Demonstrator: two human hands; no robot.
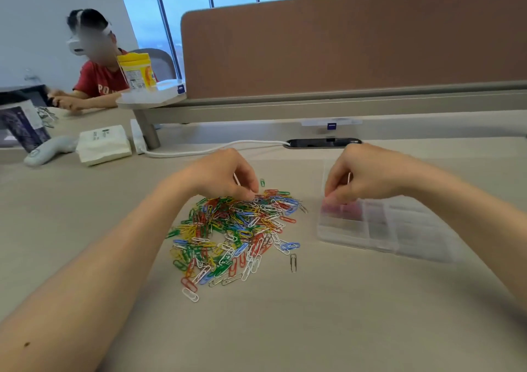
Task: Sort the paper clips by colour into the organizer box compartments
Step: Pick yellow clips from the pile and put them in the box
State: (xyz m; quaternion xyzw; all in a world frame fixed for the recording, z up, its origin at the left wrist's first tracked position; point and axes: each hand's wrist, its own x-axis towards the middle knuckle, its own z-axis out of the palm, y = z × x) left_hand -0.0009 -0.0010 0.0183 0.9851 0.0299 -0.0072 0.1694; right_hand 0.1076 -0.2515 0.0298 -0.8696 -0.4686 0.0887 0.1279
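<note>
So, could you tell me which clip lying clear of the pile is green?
The green clip just beyond the pile's far edge, beside the left hand. The other stray, the grey clip at the pile's near right, is bare metal.

Mixed paper clips (236,229) beside a clear organizer box (399,229)
Red, blue, green, yellow and white, tangled in one heap on the table (313,314) — a silver clip (293,262) apart at its near right; the box lies flat to the right, blurred red in its far-left compartment.

Many paper clips (236,229), one organizer box (399,229)
</note>
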